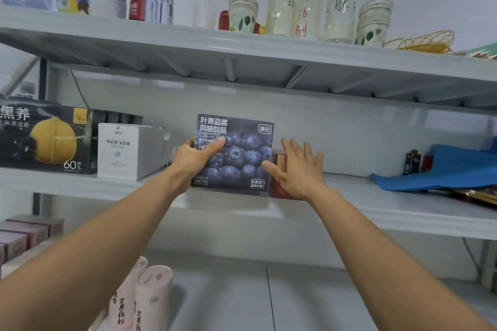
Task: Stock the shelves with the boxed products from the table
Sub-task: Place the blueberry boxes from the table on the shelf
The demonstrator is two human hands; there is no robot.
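Note:
A dark blue box printed with blueberries (242, 153) stands upright on the middle shelf (376, 204), near its front edge. My left hand (195, 160) grips the box's left side, thumb across its front. My right hand (298, 169) is at the box's right edge with fingers spread; its thumb touches the box front. A red box (279, 166) stands behind my right hand, mostly hidden by it. To the left on the same shelf stand a white box (126, 152) and a large black box with a yellow fruit picture (45, 140).
Blue folded cloth (441, 172) and small dark items lie at the shelf's right. The top shelf (242, 48) holds bottles, paper cups and a wire basket. Below are pink boxes (24, 234) at left and pink cylinders (145, 295).

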